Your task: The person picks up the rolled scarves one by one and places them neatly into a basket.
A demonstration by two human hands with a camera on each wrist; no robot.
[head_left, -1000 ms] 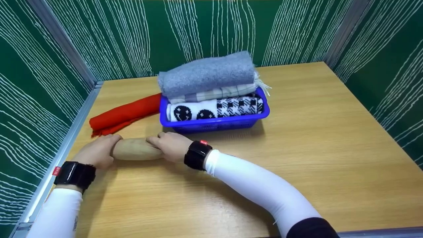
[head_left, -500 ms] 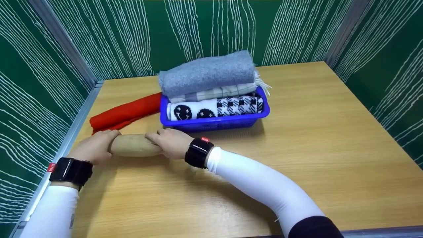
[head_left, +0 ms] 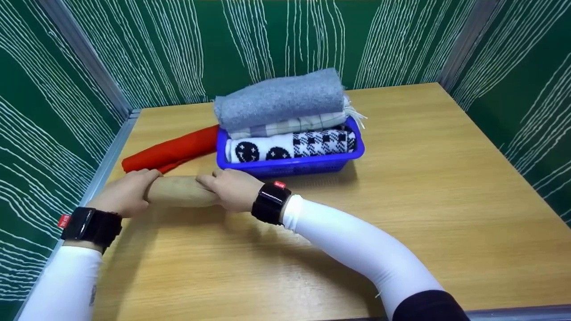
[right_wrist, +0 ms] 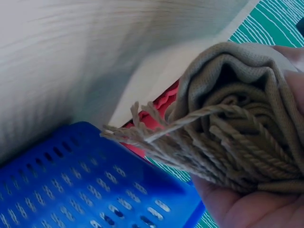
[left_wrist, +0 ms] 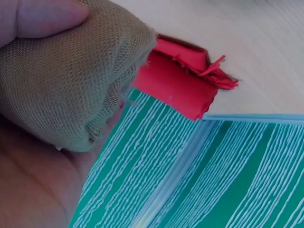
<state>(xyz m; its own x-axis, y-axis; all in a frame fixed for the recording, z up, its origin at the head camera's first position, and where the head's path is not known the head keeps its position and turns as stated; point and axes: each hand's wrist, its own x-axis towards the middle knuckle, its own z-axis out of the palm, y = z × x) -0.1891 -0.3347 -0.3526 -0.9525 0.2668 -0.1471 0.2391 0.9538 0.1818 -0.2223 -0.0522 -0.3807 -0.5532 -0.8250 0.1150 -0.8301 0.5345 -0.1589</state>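
Both hands hold a rolled tan scarf (head_left: 180, 191) by its two ends, in front of the red scarf and left of the basket's front. My left hand (head_left: 127, 192) grips the left end, thumb over the cloth in the left wrist view. At the other end, my right hand (head_left: 234, 189) has its fingers curled round the roll. In the right wrist view, twisted fringe (right_wrist: 190, 142) hangs out of the coiled end. Behind the hands, a rolled red scarf (head_left: 174, 149) lies on the table with its right end against the basket.
The blue plastic basket (head_left: 290, 166) holds a black-and-white patterned scarf (head_left: 263, 150), a pale checked one (head_left: 290, 126) and a grey rolled scarf (head_left: 281, 99) on top. Green walls (head_left: 308, 40) with white lines enclose the wooden table (head_left: 424, 200) at the back and sides.
Both hands have carried the tan scarf a little away from the body, toward the red scarf, and slightly left. The basket and its scarves have stayed in place.
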